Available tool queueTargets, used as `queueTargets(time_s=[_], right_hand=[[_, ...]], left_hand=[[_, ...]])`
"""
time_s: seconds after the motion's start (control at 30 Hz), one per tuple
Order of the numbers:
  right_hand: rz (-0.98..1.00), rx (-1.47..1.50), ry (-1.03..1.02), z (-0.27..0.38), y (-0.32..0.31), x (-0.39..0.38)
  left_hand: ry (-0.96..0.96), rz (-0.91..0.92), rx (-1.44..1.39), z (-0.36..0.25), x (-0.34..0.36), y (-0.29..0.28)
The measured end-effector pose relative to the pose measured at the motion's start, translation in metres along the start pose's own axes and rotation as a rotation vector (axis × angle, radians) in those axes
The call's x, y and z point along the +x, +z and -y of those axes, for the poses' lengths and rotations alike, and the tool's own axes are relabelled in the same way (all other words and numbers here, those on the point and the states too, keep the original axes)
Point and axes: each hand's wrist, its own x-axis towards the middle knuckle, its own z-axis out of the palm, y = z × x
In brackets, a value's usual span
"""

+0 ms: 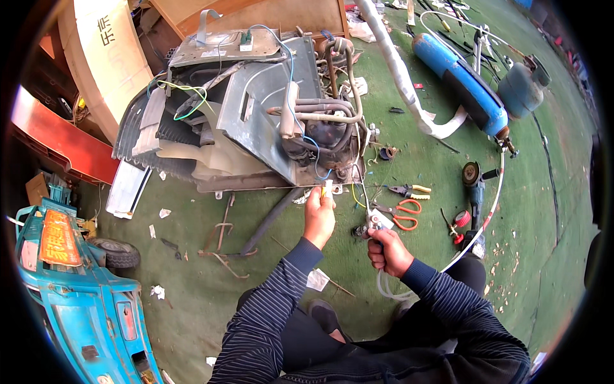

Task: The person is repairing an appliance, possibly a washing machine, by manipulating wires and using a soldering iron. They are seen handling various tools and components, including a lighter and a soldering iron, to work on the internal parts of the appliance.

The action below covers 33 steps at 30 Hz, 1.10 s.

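My left hand [319, 216] is closed around a small white and yellow piece [328, 188], held just in front of the base of an opened air-conditioner outdoor unit [256, 128]. What this piece is, I cannot make out. My right hand [390, 251] grips the handle of a gas torch [373, 222]. The torch's thin metal tube points up toward the compressor [332, 131] and its bent copper pipes. Pale hoses [385, 288] loop down beneath my right hand. Orange-handled scissors [405, 215] and yellow-handled pliers [412, 191] lie right of the torch.
A blue gas cylinder [464, 86] lies at the upper right near a grey-blue tank [521, 88]. An angle grinder [474, 192] and a red pressure gauge [462, 219] rest on the green floor. A turquoise three-wheeler [89, 307] stands at the left. Metal rods and scraps lie about.
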Motion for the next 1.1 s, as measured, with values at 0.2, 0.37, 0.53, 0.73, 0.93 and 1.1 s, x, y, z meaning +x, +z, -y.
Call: queueTargets(time_s=[0.2,0.37,0.53,0.73,0.93,1.1], right_hand=[[-0.018,0.01,-0.02,-0.005,0.001,-0.004],[0.012,0.063,0.028,-0.007,0.008,-0.005],[0.046,0.12,0.116,-0.015,0.013,-0.002],[0.051,0.118,0.128,-0.014,0.026,-0.005],[0.094,0.117,0.157,-0.019,0.026,-0.001],[0.091,0.078,0.172,-0.018,0.034,0.0]], left_hand=[[0.023,-0.143,-0.003,0.004,0.005,0.002],[-0.022,-0.242,0.018,-0.014,-0.001,0.005],[-0.456,-0.255,-0.154,-0.036,-0.011,0.0],[-0.623,-0.221,-0.356,-0.029,-0.009,-0.005],[-0.614,-0.254,-0.321,-0.035,-0.011,0.007],[-0.505,-0.294,-0.158,-0.036,-0.011,0.012]])
